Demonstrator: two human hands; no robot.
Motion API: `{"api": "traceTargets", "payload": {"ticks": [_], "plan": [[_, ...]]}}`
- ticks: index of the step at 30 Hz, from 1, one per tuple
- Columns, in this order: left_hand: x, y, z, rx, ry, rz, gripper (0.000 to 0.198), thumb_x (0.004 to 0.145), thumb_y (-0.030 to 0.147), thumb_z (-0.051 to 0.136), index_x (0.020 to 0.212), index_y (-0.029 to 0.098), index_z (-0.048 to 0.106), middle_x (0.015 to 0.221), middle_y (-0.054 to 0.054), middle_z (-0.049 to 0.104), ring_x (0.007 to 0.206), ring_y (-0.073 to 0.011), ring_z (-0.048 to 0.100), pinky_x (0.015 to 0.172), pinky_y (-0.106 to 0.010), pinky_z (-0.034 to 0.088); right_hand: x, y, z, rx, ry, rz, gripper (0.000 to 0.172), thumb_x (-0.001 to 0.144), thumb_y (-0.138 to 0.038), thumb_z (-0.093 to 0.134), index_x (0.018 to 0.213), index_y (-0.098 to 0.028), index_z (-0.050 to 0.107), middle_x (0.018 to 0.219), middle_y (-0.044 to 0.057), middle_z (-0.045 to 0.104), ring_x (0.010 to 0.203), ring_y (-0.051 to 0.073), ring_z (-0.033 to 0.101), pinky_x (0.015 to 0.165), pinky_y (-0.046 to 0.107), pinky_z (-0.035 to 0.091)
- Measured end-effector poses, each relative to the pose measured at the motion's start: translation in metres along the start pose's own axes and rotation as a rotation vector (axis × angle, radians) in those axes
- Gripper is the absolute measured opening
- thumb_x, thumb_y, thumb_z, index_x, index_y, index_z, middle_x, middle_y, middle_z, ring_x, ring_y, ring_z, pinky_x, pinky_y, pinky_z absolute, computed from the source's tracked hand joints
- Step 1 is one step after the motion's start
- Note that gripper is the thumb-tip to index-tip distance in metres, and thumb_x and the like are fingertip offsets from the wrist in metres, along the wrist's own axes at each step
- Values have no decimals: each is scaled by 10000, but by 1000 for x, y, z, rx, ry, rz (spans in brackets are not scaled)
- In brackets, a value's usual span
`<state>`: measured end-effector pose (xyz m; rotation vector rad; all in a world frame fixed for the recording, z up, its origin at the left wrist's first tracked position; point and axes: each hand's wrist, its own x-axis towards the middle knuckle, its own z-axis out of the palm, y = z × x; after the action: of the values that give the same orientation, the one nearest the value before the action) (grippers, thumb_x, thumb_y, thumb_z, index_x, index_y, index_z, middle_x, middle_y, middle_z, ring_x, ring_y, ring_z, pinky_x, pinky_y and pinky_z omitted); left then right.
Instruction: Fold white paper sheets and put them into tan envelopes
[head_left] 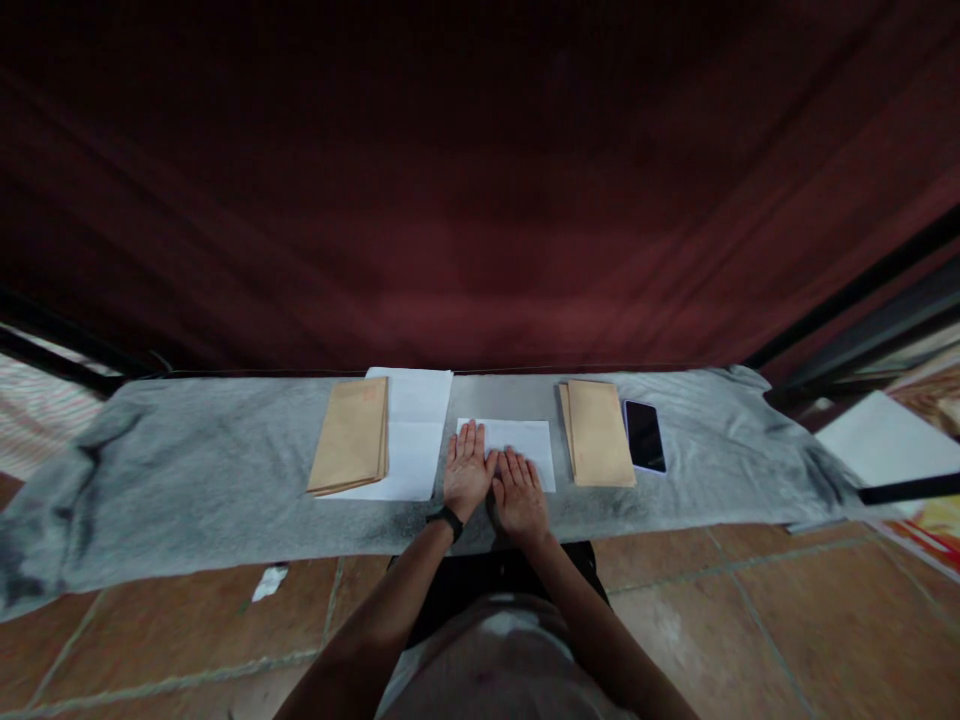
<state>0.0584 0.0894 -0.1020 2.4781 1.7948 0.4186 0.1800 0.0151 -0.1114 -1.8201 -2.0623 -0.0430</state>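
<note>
Apparently, the white paper [531, 437] is already folded, left hand [466, 477] and right hand [520, 498] resting flat, fingers extended; larger white sheets [417, 432] lie unfolded.

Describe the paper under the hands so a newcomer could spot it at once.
On the long grey cloth before the dark red backdrop, find the left pile and right pile of brown envelopes. Between them lies the small white paper, partly covered by the left hand and right hand. Unlike it, the bigger white paper to its left lies partly under envelopes.
</note>
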Motion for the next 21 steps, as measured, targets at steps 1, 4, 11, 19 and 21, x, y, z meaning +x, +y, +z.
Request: {"api": "traceTargets", "payload": {"ticks": [1, 4, 11, 19, 21], "plan": [[0, 0, 1, -3, 1, -1, 618, 1013, 401, 323, 1549, 91, 316, 1616, -162, 294, 1516, -269, 242, 1225, -496, 240, -2, 0, 1, -8, 8, 13, 508, 1043, -319, 340, 1506, -131, 433, 1560, 134, 435, 1464, 256, 354, 1198, 444, 261], [0, -2, 3, -13, 21, 1, 622, 1016, 423, 318, 1554, 111, 312, 1614, -151, 309, 1516, -267, 242, 1226, -498, 239, -9, 6, 2, -39, 50, 60, 532, 1045, -343, 350, 1504, -84, 422, 1559, 174, 422, 1456, 269, 369, 1190, 438, 278], [0, -2, 7, -46, 51, 14, 628, 1021, 442, 300, 1542, 93, 332, 1590, -165, 353, 1510, -276, 261, 1224, -503, 244, -31, 30, -4, -87, 118, 106, 596, 1051, -382, 349, 1553, -64, 309, 1559, 205, 407, 1451, 296, 377, 1171, 473, 313], [-2, -6, -3, -73, 61, 47, 549, 1027, 348, 287, 1495, 92, 410, 1556, -152, 423, 1488, -252, 319, 1229, -475, 260, -40, 36, -8, -121, 126, 130, 601, 1045, -389, 364, 1523, -24, 354, 1551, 226, 411, 1443, 309, 382, 1171, 471, 308], [-10, -3, -8, -79, 66, 91, 527, 1028, 316, 282, 1493, 109, 416, 1554, -136, 433, 1489, -238, 318, 1235, -472, 258, -39, 35, -9, -127, 120, 144, 604, 1046, -395, 356, 1520, -19, 359, 1550, 226, 412, 1440, 305, 386, 1174, 465, 303]]}}
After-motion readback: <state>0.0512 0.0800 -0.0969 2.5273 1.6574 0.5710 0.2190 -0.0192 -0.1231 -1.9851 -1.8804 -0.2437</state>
